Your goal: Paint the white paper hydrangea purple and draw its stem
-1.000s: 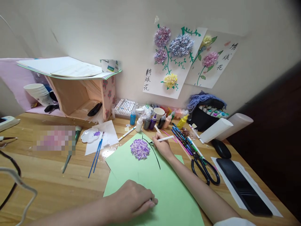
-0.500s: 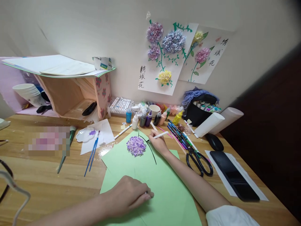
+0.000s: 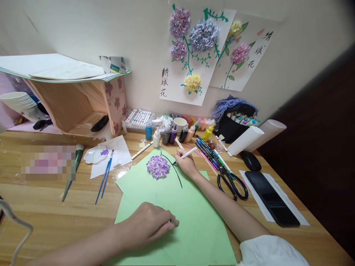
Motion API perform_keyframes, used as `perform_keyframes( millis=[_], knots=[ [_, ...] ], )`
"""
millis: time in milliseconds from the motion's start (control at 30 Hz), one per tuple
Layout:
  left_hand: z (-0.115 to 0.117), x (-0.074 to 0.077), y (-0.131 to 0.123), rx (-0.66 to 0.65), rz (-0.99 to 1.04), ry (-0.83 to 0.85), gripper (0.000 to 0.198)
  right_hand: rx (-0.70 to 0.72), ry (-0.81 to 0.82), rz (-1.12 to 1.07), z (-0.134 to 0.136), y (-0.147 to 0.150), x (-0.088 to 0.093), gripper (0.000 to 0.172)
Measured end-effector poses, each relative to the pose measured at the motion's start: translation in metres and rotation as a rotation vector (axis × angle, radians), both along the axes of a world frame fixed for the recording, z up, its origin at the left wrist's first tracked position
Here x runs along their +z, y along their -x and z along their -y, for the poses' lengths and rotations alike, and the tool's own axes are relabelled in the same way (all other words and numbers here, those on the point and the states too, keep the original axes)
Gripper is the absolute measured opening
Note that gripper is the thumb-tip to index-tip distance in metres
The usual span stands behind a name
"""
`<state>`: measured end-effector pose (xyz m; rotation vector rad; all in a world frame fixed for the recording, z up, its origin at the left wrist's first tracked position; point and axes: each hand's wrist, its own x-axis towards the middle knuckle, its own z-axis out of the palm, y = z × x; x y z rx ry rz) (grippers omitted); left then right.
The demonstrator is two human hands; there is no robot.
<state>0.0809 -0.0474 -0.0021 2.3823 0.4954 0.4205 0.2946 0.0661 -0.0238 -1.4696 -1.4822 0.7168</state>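
My right hand (image 3: 186, 162) grips a white marker (image 3: 190, 152), its tip down beside a thin black curved line (image 3: 176, 173) on the light green paper (image 3: 194, 225). A short dark stroke branches from that line near the tip. Left of the line sits a round, textured purple-and-white flower (image 3: 158, 167). My left hand (image 3: 151, 223) rests on the lower part of the paper with its fingers curled in. Something small shows between thumb and forefinger, too hidden to name.
Paint bottles (image 3: 172, 135) stand behind the paper. Black-handled scissors (image 3: 231, 183) and several pens (image 3: 208, 153) lie right, near a black phone (image 3: 271, 197). Blue brushes (image 3: 107, 175), a white palette (image 3: 94, 155) and a large brush (image 3: 72, 171) lie left. Flower pictures (image 3: 194, 62) hang on the wall.
The view has shifted slightly. The dark stroke by the marker tip looks a little larger. My left hand stays on the paper, and my right hand keeps hold of the marker.
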Motion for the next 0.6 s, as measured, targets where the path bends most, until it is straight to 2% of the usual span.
perform_keyframes(
  millis=[600],
  knots=[
    [-0.0008, 0.0016, 0.0006, -0.005, -0.011, 0.035, 0.038, 0.028, 0.03, -0.012, 0.0012, -0.0036, 0.0007, 0.021]
  ],
)
